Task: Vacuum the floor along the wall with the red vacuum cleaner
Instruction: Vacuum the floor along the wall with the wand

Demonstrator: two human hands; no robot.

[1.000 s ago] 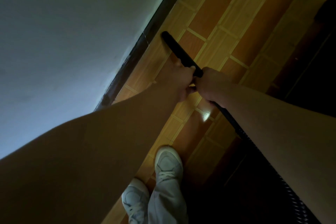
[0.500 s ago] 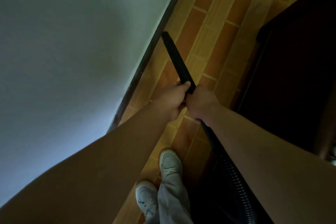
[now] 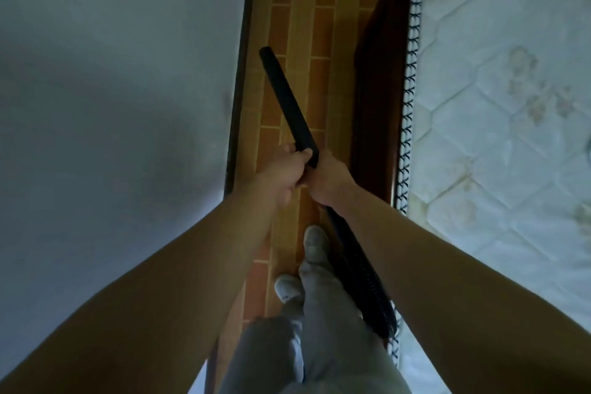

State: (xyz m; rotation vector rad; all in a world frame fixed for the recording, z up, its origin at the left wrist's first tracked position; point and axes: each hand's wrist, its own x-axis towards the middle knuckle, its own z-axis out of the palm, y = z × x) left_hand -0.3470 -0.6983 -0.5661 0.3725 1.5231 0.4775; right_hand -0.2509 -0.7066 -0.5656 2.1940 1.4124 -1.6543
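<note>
A pale grey plastered wall (image 3: 112,105) meets a narrow strip of orange-brown brick-pattern floor (image 3: 307,9) at a dark skirting board (image 3: 239,99). Opposite, a dark wooden bed frame (image 3: 377,73) carries a white quilted mattress (image 3: 511,112) edged in black-and-white stitched piping (image 3: 411,73). Dim light.

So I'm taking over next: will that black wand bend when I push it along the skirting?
Probably not: the black wand runs dead straight from the left hand to its tip, so likely rigid. The ribbed hose behind the right hand looks corrugated, so it should flex and trail.
</note>
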